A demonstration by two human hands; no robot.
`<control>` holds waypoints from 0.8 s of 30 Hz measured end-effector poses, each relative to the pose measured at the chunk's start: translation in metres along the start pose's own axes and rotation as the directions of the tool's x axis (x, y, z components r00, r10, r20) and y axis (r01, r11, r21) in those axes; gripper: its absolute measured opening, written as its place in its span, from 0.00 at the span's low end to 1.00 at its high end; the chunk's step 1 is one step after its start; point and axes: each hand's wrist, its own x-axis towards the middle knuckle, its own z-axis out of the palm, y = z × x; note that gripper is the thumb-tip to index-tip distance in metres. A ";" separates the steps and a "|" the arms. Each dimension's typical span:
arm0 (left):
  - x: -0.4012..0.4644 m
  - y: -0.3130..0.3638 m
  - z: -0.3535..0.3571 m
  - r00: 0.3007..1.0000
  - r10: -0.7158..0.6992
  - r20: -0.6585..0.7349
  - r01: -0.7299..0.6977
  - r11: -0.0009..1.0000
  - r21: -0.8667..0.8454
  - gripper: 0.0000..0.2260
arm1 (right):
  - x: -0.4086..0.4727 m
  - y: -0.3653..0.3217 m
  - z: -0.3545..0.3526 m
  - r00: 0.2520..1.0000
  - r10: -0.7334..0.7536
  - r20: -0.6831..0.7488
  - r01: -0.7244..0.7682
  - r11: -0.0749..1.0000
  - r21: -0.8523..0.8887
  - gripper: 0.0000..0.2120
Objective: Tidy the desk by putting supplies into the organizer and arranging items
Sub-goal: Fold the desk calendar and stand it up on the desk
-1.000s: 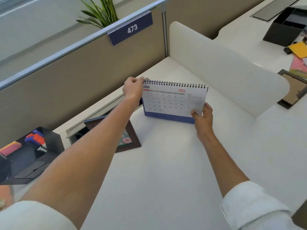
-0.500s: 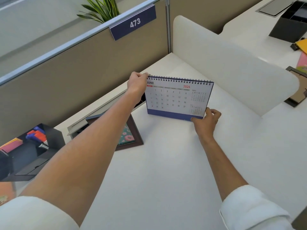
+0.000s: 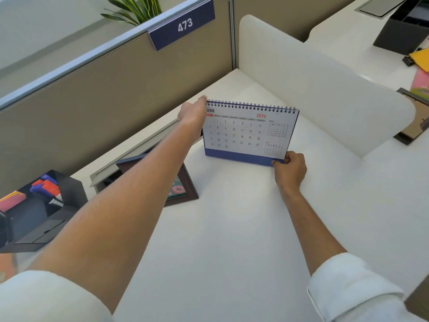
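A spiral-bound desk calendar (image 3: pixel 246 132) showing June 2026 stands upright on the white desk (image 3: pixel 232 228) near the back corner. My left hand (image 3: pixel 192 117) grips its top left corner at the spiral. My right hand (image 3: pixel 289 169) pinches its lower right corner at the blue base. A black organizer (image 3: pixel 46 212) holding markers and coloured notes sits at the far left. A dark-framed picture (image 3: pixel 183 189) lies partly hidden under my left forearm.
A tan partition with a "473" sign (image 3: pixel 183 24) backs the desk, and a white divider panel (image 3: pixel 325 89) closes its right side. Beyond the divider are a black box (image 3: pixel 404 33), yellow paper (image 3: pixel 421 59) and a clipboard (image 3: pixel 415 122). A grey cable tray (image 3: pixel 139 149) runs along the partition.
The calendar has shifted slightly toward the back right corner and now stands more upright. My right hand slid from its lower front face down to the lower right corner of the base.
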 end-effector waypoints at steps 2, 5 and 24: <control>0.000 -0.001 0.000 1.000 0.016 0.006 -0.016 1.000 -0.005 0.13 | -0.001 0.002 0.000 1.000 -0.019 -0.011 0.020 0.999 0.033 0.08; -0.001 -0.001 0.000 0.997 0.076 -0.028 -0.075 0.997 0.025 0.12 | -0.002 0.000 0.000 1.000 -0.026 -0.013 0.027 0.996 0.080 0.11; 0.002 0.006 0.002 0.991 0.131 -0.024 -0.124 0.974 0.190 0.15 | 0.006 -0.023 -0.019 0.933 -0.062 0.354 -0.192 0.748 0.636 0.10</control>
